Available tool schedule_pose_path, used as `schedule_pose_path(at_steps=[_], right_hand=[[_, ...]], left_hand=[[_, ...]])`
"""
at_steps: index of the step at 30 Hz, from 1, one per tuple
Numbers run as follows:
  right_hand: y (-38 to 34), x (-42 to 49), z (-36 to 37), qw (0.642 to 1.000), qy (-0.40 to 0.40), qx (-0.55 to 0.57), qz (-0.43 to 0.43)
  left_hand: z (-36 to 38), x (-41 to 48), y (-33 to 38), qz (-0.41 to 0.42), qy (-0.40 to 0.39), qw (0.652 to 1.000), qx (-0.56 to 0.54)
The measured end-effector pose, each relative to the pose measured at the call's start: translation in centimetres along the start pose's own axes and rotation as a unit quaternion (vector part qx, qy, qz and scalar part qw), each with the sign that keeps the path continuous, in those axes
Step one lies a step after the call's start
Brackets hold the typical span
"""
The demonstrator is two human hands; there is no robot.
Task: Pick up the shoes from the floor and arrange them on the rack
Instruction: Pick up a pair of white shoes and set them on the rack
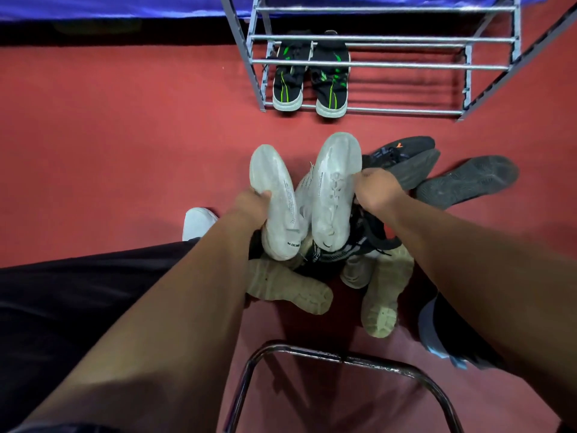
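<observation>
Rack (pixel 384 65) cut off by top edge; upper tiers and full height not visible. Black-green shoes (pixel 309 79) partly barred by rack rails, heels in shadow. Left hand (pixel 249 207) fingers wrap behind left white shoe (pixel 276 198), fingertips mostly hidden. Right hand (pixel 374 189) covers edge of right white shoe (pixel 334 189); uppers of both face away. Black shoes (pixel 343 257) underneath the pile mostly buried, count unclear. Sole print too small to read. Blue shoe (pixel 443 342) half hidden by right forearm. Metal frame (pixel 343 357) cut by bottom edge.

Dim, reddish indoor light, soft shadows under the rack (pixel 384 65), wide-angle bending at edges.
</observation>
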State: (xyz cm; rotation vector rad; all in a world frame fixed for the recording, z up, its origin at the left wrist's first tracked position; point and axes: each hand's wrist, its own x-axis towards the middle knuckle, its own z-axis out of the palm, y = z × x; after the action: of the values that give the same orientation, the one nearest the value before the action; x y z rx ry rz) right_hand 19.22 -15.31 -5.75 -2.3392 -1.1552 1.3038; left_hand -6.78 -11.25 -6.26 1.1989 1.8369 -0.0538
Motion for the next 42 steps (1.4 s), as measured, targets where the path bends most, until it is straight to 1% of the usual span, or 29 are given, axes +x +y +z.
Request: schedule_pose_path(at_steps=[3,4,6,8,11,13,15,16,17,20,21,24,27,30,33,35,36,39,42], right_hand=[[0.5,-0.1,1.1,0.993,-0.027,-0.110,-0.016],[0.7,-0.1,1.6,0.988,-0.031,-0.146,-0.024],[0.8,-0.1,2.3,0.982,-0.050,-0.180,-0.036],[0.6,-0.1,3.0,0.978,-0.070,-0.196,-0.030],[0.6,-0.6,4.0,0.976,-0.078,-0.203,0.000],[0.7,-0.9,4.7,0.975,-0.093,-0.199,0.023],[0.9,-0.6,5.3,0.981,-0.105,-0.159,0.042],[1.1,-0.4,5.4,0.982,-0.110,-0.147,0.047],[1.1,-0.2,5.4,0.980,-0.108,-0.161,0.048],[1.0,0.4,5.1,0.977,-0.076,-0.196,0.030],[0.8,0.5,4.7,0.984,-0.066,-0.162,0.034],[0.3,0.2,2.9,0.997,-0.035,-0.071,0.005],[-0.7,-1.0,0.9,0.999,-0.021,0.032,-0.018],[-1.5,-2.3,-0.2,0.995,-0.003,0.085,-0.053],[-1.9,-2.7,-0.4,0.984,-0.015,0.166,-0.058],[-1.9,-2.3,-0.3,0.980,-0.021,0.192,-0.048],[-1.9,-2.2,-0.3,0.980,-0.027,0.194,-0.041],[-1.9,-1.3,-0.1,0.987,-0.021,0.158,-0.034],[-2.2,-0.3,0.0,0.988,-0.005,0.152,-0.022]], left_hand=[[1.0,0.2,-1.6,0.008,-0.030,0.992,0.124],[1.4,0.1,-1.9,0.013,-0.043,0.988,0.150],[1.9,0.2,-2.1,0.025,-0.060,0.986,0.155],[2.0,0.5,-2.0,0.009,-0.058,0.989,0.132],[1.9,0.5,-2.0,-0.063,-0.045,0.996,0.051],[1.7,0.4,-2.1,-0.108,-0.074,0.991,-0.024],[1.5,0.0,-2.3,-0.146,-0.119,0.977,-0.103],[1.4,0.0,-2.6,-0.144,-0.129,0.975,-0.112],[1.3,0.2,-3.0,-0.129,-0.126,0.977,-0.113],[0.8,0.2,-3.2,-0.076,-0.081,0.989,-0.092],[0.7,0.0,-2.8,-0.062,-0.069,0.991,-0.100],[0.4,-0.6,-1.5,-0.060,-0.057,0.985,-0.148],[0.4,-0.5,-0.2,-0.042,-0.041,0.987,-0.150],[1.0,-1.3,1.6,-0.014,-0.049,0.988,-0.144],[3.2,-0.8,1.9,-0.007,-0.092,0.978,-0.187],[4.9,0.4,1.2,0.002,-0.129,0.974,-0.185],[5.0,-0.1,1.3,0.005,-0.135,0.976,-0.169],[4.3,-1.2,1.7,-0.016,-0.143,0.966,-0.212],[3.3,-0.5,1.1,-0.040,-0.160,0.956,-0.243]])
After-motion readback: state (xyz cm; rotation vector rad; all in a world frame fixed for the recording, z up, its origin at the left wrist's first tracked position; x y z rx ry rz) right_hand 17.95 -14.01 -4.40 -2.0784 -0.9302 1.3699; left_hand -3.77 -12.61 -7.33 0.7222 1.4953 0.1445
